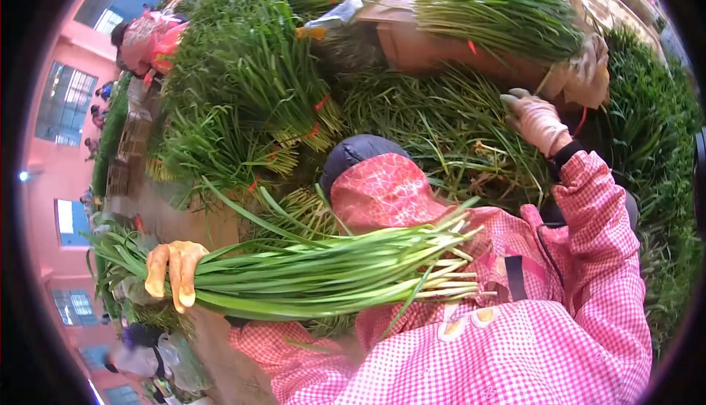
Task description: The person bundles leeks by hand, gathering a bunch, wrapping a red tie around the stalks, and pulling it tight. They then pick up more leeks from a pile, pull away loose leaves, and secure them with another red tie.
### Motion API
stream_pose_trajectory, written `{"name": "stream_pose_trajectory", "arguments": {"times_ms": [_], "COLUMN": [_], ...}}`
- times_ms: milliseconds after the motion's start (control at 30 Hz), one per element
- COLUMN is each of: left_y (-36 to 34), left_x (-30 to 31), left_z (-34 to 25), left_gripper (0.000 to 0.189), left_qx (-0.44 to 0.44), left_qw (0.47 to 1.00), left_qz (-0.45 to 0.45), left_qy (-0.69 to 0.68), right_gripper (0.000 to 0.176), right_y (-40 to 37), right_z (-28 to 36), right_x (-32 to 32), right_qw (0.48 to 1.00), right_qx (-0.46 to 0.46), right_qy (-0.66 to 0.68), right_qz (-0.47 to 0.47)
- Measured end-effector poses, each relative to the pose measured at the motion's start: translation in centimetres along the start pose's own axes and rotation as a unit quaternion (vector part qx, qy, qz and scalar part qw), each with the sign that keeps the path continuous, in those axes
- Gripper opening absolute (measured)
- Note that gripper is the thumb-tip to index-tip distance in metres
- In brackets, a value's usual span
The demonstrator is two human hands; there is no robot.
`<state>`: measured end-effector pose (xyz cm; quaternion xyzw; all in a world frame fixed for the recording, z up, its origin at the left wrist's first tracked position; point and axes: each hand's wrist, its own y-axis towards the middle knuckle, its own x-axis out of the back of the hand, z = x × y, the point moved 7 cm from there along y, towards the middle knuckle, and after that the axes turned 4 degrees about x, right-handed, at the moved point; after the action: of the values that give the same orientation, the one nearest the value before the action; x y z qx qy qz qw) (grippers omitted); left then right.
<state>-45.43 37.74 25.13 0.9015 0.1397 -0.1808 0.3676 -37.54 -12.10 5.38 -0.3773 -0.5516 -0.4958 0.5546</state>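
Observation:
My left hand, in a stained yellowish glove, is closed round a bunch of garlic chives. The bunch lies across in front of my body, leafy ends to the left, pale cut stems to the right. At the upper right, my right hand wears a whitish glove. Its fingers are partly stretched out, at the edge of a heap of loose garlic chives, and nothing shows in them. A crumpled plastic bag is beside that hand.
Several bunches tied with red bands are stacked at upper left. Another tied bunch rests on a brownish surface. More greens line the right side. Other people are at the left, before pink walls.

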Motion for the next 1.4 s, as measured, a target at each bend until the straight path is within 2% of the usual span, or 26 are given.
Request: {"name": "stream_pose_trajectory", "arguments": {"times_ms": [67, 100, 133, 167, 200, 233, 267, 333, 367, 433, 467, 533, 600, 633, 733, 800, 833, 867, 1033, 1067, 1133, 1167, 1200, 1267, 1367, 1400], "left_y": [-1.0, -1.5, -0.3, 1.4, -0.3, -1.6, -1.9, -3.4, -4.7, -6.3, -6.9, -6.7, -5.3, -5.1, -0.8, 1.0, 0.9, 1.9, 3.3, 3.1, 1.5, 1.5, 1.5, 1.3, 1.6, 1.8], "left_x": [1.4, 2.3, 2.0, 2.0, 3.4, 4.4, 5.1, 6.8, 7.6, 8.4, 9.3, 10.2, 11.4, 11.9, 12.0, 13.3, 14.4, 14.8, 15.2, 15.5, 17.1, 16.6, 16.4, 17.1, 16.4, 16.4], "left_z": [-0.3, -0.1, 1.2, 2.2, 0.7, 0.8, 1.1, 1.3, 0.8, -0.2, -0.7, -1.2, -1.1, -1.8, -2.1, -2.3, -2.7, -2.7, -1.5, -1.5, -2.1, -1.6, -1.5, -1.7, -1.2, -1.3], "left_gripper": [0.018, 0.02, 0.021, 0.017, 0.011, 0.012, 0.013, 0.02, 0.02, 0.022, 0.026, 0.03, 0.027, 0.028, 0.022, 0.018, 0.018, 0.019, 0.019, 0.019, 0.019, 0.019, 0.019, 0.017, 0.016, 0.016], "left_qx": [-0.058, -0.084, -0.122, -0.028, -0.123, -0.116, -0.108, -0.085, -0.098, -0.11, -0.08, -0.086, -0.056, -0.069, -0.072, -0.04, -0.067, -0.06, -0.052, -0.042, -0.043, -0.034, -0.025, -0.03, -0.053, -0.043], "left_qw": [0.994, 0.985, 0.966, 0.964, 0.932, 0.91, 0.885, 0.858, 0.827, 0.748, 0.767, 0.719, 0.774, 0.759, 0.71, 0.719, 0.664, 0.677, 0.647, 0.645, 0.63, 0.622, 0.615, 0.644, 0.621, 0.631], "left_qz": [-0.088, -0.149, -0.228, -0.26, -0.338, -0.395, -0.45, -0.506, -0.553, -0.643, -0.625, -0.673, -0.63, -0.644, -0.679, -0.664, -0.718, -0.703, -0.732, -0.734, -0.742, -0.749, -0.753, -0.736, -0.757, -0.747], "left_qy": [-0.004, -0.007, -0.01, -0.044, -0.041, -0.049, -0.055, -0.018, 0.009, 0.121, 0.124, 0.154, 0.029, 0.069, 0.172, 0.2, 0.196, 0.211, 0.208, 0.209, 0.224, 0.228, 0.232, 0.208, 0.197, 0.205], "right_gripper": [0.032, 0.036, 0.043, 0.05, 0.055, 0.06, 0.062, 0.064, 0.065, 0.075, 0.08, 0.088, 0.09, 0.088, 0.083, 0.071, 0.07, 0.07, 0.07, 0.061, 0.05, 0.045, 0.056, 0.073, 0.103, 0.112], "right_y": [-0.8, -1.6, -2.8, -3.6, -4.4, -4.8, -5.0, -5.0, -4.7, -5.0, -5.2, -5.4, -5.4, -5.2, -4.2, -2.9, -2.5, -2.3, -2.6, -3.3, -5.1, -6.5, -7.4, -6.7, -2.2, -1.0], "right_z": [3.8, 6.8, 9.3, 11.7, 13.2, 14.3, 14.9, 16.3, 17.4, 18.5, 19.0, 19.4, 20.0, 20.2, 19.8, 19.4, 19.1, 18.9, 15.5, 14.8, 15.8, 17.0, 17.9, 16.3, 13.3, 13.2], "right_x": [0.3, 1.2, 1.0, 1.8, 1.2, 0.2, -0.2, 0.0, 1.6, 2.3, 2.8, 2.5, 3.0, 3.2, 2.6, 0.3, -0.7, -0.7, 3.1, 4.5, 6.0, 6.0, 6.4, 8.5, 1.8, -1.3], "right_qw": [0.955, 0.912, 0.84, 0.809, 0.77, 0.778, 0.798, 0.733, 0.742, 0.789, 0.807, 0.85, 0.88, 0.892, 0.865, 0.789, 0.763, 0.735, 0.913, 0.931, 0.926, 0.912, 0.889, 0.924, 0.931, 0.842], "right_qx": [0.086, 0.05, 0.082, 0.095, 0.088, 0.129, 0.105, 0.07, 0.15, 0.181, 0.192, 0.206, 0.215, 0.207, 0.153, 0.131, 0.125, 0.118, 0.132, 0.111, 0.136, 0.175, 0.216, 0.184, 0.083, 0.025], "right_qy": [0.285, 0.396, 0.511, 0.526, 0.559, 0.55, 0.525, 0.625, 0.61, 0.544, 0.512, 0.444, 0.377, 0.36, 0.429, 0.567, 0.597, 0.626, 0.386, 0.345, 0.311, 0.313, 0.373, 0.331, 0.353, 0.528], "right_qz": [-0.009, 0.1, 0.162, 0.244, 0.293, 0.274, 0.276, 0.259, 0.232, 0.223, 0.224, 0.194, 0.191, 0.178, 0.209, 0.196, 0.215, 0.234, -0.001, -0.032, 0.164, 0.2, 0.156, -0.04, -0.038, 0.11]}}
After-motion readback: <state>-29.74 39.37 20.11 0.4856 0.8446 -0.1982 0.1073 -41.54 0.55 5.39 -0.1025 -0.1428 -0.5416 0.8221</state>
